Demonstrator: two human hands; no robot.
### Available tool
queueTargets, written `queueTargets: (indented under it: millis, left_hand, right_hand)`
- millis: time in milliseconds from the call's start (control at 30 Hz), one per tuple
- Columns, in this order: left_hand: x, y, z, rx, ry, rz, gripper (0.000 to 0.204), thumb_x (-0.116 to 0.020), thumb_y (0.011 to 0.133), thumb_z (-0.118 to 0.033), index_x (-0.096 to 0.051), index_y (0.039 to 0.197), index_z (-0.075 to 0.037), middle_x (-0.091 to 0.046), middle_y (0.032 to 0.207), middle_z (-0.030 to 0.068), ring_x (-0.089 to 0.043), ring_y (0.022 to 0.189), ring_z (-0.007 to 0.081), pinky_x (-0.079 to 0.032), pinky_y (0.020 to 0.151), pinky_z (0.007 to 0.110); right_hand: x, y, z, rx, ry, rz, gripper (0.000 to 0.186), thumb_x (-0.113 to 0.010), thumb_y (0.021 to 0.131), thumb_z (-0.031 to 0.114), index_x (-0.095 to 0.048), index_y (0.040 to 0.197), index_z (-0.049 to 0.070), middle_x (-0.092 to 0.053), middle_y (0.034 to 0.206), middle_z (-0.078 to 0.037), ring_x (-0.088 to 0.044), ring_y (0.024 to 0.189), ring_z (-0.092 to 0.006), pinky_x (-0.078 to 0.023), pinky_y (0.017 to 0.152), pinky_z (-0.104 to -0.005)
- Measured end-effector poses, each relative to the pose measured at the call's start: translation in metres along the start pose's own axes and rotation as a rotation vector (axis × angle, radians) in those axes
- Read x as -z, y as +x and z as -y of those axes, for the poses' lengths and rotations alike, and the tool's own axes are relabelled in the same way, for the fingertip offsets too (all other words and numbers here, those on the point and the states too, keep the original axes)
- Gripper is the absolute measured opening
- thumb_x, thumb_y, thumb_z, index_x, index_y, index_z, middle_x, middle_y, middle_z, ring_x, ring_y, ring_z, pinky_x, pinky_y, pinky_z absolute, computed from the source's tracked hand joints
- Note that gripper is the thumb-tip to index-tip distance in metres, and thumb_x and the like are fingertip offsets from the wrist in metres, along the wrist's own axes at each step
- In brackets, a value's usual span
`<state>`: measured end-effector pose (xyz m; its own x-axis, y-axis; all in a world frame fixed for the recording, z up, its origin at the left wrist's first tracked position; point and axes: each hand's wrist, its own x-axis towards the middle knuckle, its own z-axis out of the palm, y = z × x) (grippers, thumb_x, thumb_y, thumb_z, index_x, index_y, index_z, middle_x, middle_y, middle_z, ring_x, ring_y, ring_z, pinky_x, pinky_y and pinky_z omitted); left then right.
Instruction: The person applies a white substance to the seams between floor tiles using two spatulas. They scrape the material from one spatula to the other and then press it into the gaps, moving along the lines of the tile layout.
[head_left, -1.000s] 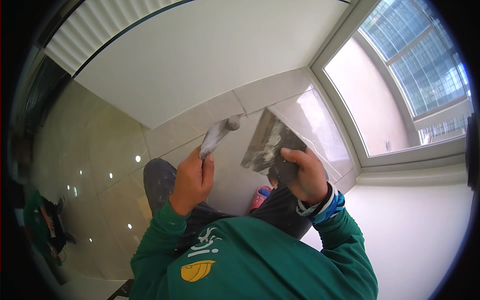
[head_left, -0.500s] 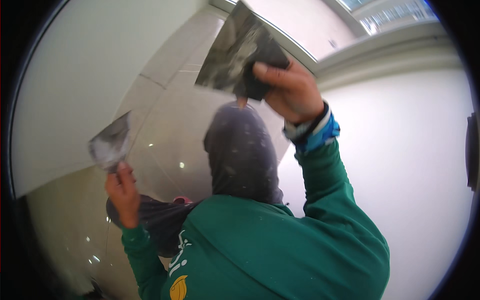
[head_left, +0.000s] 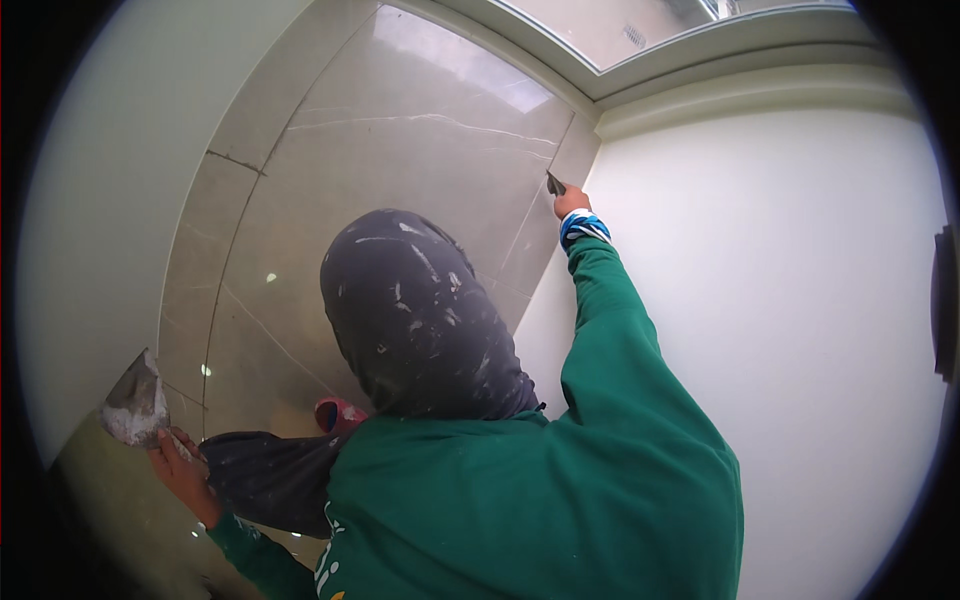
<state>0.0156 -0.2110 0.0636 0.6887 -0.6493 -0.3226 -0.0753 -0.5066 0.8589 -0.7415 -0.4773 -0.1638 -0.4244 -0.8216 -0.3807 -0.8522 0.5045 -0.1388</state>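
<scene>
My left hand grips a putty knife with white paste on its broad blade, beside my bent, dark-trousered leg at the lower left. My right hand is stretched far out, closed on a dark metal scraper seen nearly edge-on, its tip at the grey tiled floor near a joint by the right wall. Whether it touches the tile I cannot tell. My raised knee, flecked with white, fills the middle.
A white wall runs along my right, meeting a window frame at the top right. A pale panel borders the floor on the left. A pink slipper with blue inside is below my knee.
My view has turned. My right hand has moved away from me, down toward the floor, with the scraper. My left hand, with its knife, has shifted out to the left.
</scene>
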Motion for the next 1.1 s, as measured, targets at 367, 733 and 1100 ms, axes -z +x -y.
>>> queueTargets:
  millis: [367,733,1100]
  left_hand:
    - [-0.028,-0.030,-0.047,0.029,0.126,-0.062,0.026,-0.051,0.109,-0.031,-0.050,0.095,-0.009,-0.056,0.077,0.0029,-0.049,0.057,0.0082,-0.038,0.047,0.023]
    - [-0.031,-0.030,-0.043,-0.058,0.099,-0.081,0.028,-0.052,0.110,-0.031,-0.050,0.096,-0.007,-0.055,0.077,0.0027,-0.049,0.060,0.0091,-0.039,0.051,0.024]
    - [-0.034,-0.038,-0.054,-0.032,0.084,-0.092,0.032,-0.054,0.109,-0.035,-0.052,0.092,-0.007,-0.054,0.073,0.0024,-0.049,0.061,0.0089,-0.037,0.050,0.024]
  right_hand:
    - [-0.002,0.010,-0.014,0.318,-0.251,-0.227,0.042,-0.055,0.093,0.005,-0.073,0.125,0.024,-0.068,0.134,0.001,-0.057,0.129,-0.0240,-0.044,0.104,-0.0485]
    - [0.026,0.002,-0.015,0.443,-0.408,-0.140,0.052,-0.057,0.088,-0.002,-0.072,0.129,0.026,-0.065,0.140,0.002,-0.051,0.137,-0.0234,-0.036,0.110,-0.0481]
    - [0.023,0.019,-0.012,0.578,-0.520,-0.097,0.038,-0.054,0.095,0.006,-0.076,0.121,0.024,-0.069,0.133,0.001,-0.054,0.133,-0.0233,-0.035,0.114,-0.0514]
